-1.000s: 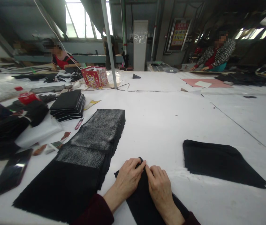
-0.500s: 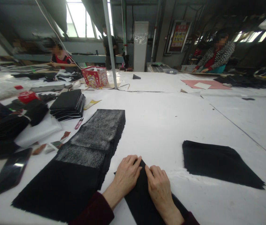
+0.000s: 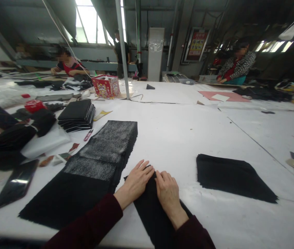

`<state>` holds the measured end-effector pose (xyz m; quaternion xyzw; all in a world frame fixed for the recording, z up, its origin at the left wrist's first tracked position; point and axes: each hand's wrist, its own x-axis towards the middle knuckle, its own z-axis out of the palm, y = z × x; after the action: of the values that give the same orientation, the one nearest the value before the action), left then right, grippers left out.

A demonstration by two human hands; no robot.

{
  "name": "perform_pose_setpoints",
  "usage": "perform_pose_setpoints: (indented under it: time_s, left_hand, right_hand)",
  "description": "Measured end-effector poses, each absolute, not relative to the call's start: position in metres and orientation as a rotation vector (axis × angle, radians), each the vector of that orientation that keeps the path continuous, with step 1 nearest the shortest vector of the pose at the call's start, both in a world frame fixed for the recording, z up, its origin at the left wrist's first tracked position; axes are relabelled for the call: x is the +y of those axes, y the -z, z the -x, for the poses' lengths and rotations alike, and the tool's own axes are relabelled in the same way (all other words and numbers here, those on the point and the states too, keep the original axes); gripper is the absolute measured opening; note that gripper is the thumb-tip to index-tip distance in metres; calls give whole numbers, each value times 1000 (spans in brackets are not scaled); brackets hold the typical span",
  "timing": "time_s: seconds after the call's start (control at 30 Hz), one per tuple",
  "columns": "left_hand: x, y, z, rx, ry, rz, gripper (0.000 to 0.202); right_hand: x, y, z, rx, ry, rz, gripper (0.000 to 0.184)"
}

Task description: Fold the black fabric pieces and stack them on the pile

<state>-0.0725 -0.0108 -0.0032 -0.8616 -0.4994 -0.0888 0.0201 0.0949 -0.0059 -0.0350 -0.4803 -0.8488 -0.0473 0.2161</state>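
A piece of black fabric (image 3: pixel 149 211) lies folded on the white table in front of me, its far end a narrow tip between my hands. My left hand (image 3: pixel 136 181) rests over the left side of that tip, fingers stretched out and slightly apart. On the right side, my right hand (image 3: pixel 168 192) has its fingers bent and pressed together on the fabric's edge; the fingertips are partly hidden. Left of my hands is a spread stack of black fabric pieces (image 3: pixel 69 197), its upper part speckled grey. Another flat black fabric pile (image 3: pixel 232 178) lies to the right.
On the left are a phone (image 3: pixel 16 185), thread snips (image 3: pixel 88 135), a folded dark stack (image 3: pixel 76 114) and a bundled black pile (image 3: pixel 19 135). A red patterned box (image 3: pixel 105 86) stands by a metal pole (image 3: pixel 123 52). Several people work farther back.
My left hand's fingers have straightened and lifted somewhat from the fabric. Both hands sit slightly higher and farther left in view; the camera has shifted a little. The fabric remains under the hands.
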Motion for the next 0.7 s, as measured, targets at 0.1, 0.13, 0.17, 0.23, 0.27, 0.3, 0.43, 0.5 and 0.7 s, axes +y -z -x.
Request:
perform_pose_setpoints:
  time_s: [0.1, 0.13, 0.17, 0.23, 0.27, 0.3, 0.43, 0.5, 0.7]
  left_hand:
    - [-7, 0, 76, -1526, 240, 2677, 48]
    - [-8, -1, 76, -1529, 237, 2679, 50]
    - [-9, -2, 76, -1534, 237, 2681, 53]
    - [-11, -2, 74, -1542, 241, 2683, 55]
    - [-12, -2, 74, -1543, 245, 2682, 55]
    - [-13, -2, 73, -1538, 248, 2683, 55]
    - [-12, -3, 70, -1499, 237, 2694, 53]
    - [-12, -4, 68, -1475, 205, 2702, 51]
    - [-18, -1, 63, -1417, 159, 2687, 59]
  right_hand:
    - [-4, 34, -97, -2340, 94, 1328, 28]
    - [-4, 35, -99, -2338, 88, 1322, 28]
    - [-5, 36, -102, -2335, 83, 1315, 28]
    - [-9, 38, -107, -2331, 68, 1298, 28]
    - [-11, 39, -109, -2331, 61, 1290, 28]
    - [-13, 40, -112, -2331, 57, 1285, 28]
    - [-20, 41, -119, -2330, 78, 1279, 28]
    - [-24, 41, -122, -2327, 89, 1277, 28]
    - [-36, 40, -136, -2338, 71, 1272, 29]
